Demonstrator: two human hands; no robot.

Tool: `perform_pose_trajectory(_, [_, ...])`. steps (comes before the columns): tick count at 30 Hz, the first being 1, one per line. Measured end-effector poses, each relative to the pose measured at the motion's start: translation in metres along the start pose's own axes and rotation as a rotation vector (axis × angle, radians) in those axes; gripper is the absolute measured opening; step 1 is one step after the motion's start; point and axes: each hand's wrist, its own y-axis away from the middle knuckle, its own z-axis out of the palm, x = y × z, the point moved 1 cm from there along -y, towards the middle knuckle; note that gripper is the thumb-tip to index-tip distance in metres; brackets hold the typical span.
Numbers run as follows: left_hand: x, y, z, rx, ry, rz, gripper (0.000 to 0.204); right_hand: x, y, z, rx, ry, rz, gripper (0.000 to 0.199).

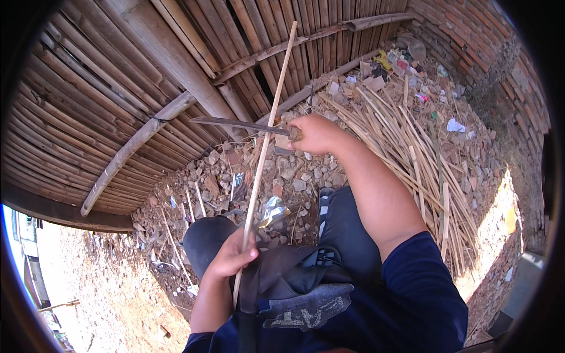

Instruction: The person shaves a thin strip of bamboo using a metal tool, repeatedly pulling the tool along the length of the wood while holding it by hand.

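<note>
Your right hand [316, 135] is gripping a knife [235, 123], which is crossing the pale strip [258, 176] your left hand [231, 257] is grasping.

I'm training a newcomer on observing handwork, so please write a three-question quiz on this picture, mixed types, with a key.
1. Multiple choice: what does the right hand hold?
A) a hammer
B) a long-bladed knife
C) a plastic bottle

2. True or false: the left hand is empty.

3. Fill in the blank: the pile of loose strips lies on the ground to the person's ____.

Key:
1. B
2. False; it grips a long pale strip.
3. right
</note>
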Motion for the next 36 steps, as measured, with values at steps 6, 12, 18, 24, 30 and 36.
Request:
perform_pose_trajectory(6, [0.002,0.000,0.001,0.017,-0.048,-0.032,0.046,0.011,-0.004,0.002,0.057,-0.012,0.010,0.051])
perform_pose_trajectory(12, [0.001,0.000,0.001,0.020,-0.045,-0.039,0.046,-0.010,0.000,0.006,-0.035,0.074,-0.050,0.053])
perform_pose_trajectory(18, [0.000,0.000,0.002,0.008,-0.050,-0.017,0.045,-0.013,0.006,-0.001,-0.105,0.068,0.004,0.055])
perform_pose_trajectory(24, [0.002,-0.001,0.004,0.021,-0.081,-0.006,0.044,0.014,-0.005,0.000,0.015,0.000,0.015,0.051])
perform_pose_trajectory(30, [0.008,-0.002,0.008,0.017,-0.089,-0.011,0.045,0.003,-0.004,-0.003,-0.053,-0.011,0.039,0.052])
perform_pose_trajectory(36, [0.006,-0.002,0.008,0.037,-0.115,-0.022,0.044,0.006,-0.005,0.003,-0.069,0.022,0.028,0.053])
